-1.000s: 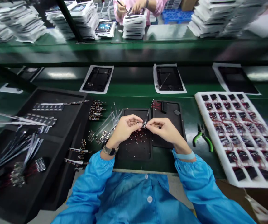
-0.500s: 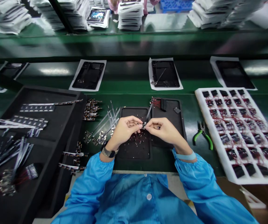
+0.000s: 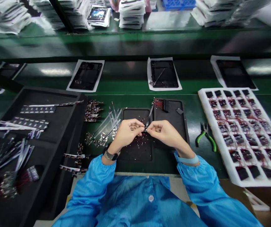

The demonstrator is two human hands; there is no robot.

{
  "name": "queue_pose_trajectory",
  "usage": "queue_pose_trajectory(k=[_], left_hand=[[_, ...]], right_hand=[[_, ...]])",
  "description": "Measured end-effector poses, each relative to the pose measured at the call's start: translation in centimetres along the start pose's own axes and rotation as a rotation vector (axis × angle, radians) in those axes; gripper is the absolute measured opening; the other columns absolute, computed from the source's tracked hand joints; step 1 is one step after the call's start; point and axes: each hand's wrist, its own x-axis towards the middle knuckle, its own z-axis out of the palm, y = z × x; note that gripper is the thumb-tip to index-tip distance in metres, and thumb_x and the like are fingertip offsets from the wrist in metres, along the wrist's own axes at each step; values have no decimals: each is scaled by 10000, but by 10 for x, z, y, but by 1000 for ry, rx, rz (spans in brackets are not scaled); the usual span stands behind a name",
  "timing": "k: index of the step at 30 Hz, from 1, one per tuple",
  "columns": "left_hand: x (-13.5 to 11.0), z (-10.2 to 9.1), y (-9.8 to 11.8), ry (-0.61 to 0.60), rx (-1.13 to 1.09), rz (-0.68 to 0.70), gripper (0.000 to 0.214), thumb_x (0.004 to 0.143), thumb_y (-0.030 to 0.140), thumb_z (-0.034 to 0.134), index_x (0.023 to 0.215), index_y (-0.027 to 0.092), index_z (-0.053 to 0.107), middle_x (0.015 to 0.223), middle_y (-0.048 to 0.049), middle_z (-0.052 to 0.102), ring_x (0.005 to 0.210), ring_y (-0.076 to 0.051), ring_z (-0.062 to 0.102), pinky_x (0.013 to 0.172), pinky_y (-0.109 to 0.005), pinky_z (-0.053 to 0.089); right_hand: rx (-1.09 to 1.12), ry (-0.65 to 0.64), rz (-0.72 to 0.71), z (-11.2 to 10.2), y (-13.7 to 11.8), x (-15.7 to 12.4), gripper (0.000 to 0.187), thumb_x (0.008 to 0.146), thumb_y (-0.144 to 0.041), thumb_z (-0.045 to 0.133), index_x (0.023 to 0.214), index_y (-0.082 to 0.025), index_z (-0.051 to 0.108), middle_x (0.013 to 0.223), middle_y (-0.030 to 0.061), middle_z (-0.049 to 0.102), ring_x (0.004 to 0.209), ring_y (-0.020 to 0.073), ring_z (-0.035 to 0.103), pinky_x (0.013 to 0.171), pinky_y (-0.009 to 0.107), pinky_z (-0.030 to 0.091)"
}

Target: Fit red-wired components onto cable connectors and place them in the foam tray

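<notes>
Metallic and small, a circuit piece (image 3: 145, 129) sat between the fingertips of both hands, above the upper right part of a shallow black tray (image 3: 135, 155); its details were too small to make out. A dark, flat ribbon (image 3: 151, 114) rose from it, apparently attached. The piece was probably light, its body stiff but its ribbon limp and easily creased, so the board's edges seemed the safest hold, clear of any joints. The left hand (image 3: 129, 132) had thumb and forefinger pinched together on one side of it; the right hand (image 3: 163, 130) pinched from the other side, tips nearly meeting. Pale specks (image 3: 139, 142) dotted the tray below. More ribboned boards (image 3: 102, 138) lay to the left, a black block (image 3: 165, 106) with red wires beyond the right hand, and green-handled pliers (image 3: 205, 136) farther right, beside a white compartment tray (image 3: 214, 123).
</notes>
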Motion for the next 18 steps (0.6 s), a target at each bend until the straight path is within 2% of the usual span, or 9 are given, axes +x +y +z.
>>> queue_pose_trajectory(k=[7, 18], left_hand=[[4, -10, -3, -120, -114, -27, 283, 760, 327, 860, 883, 102, 742, 632, -65, 736, 558, -147, 691, 584, -232, 524], [5, -15, -5, -210, -141, -28, 272, 759, 315, 867, 870, 98, 746, 610, -66, 733, 539, -142, 691, 572, -219, 512]], right_hand=[[111, -76, 33, -6, -2, 0, 275, 869, -402, 749, 869, -128, 773, 675, 31, 674, 605, 133, 574, 573, 254, 419], [258, -143, 28, -3, 7, 3, 324, 820, -450, 825, 841, -131, 772, 647, 27, 678, 571, 119, 576, 542, 241, 426]])
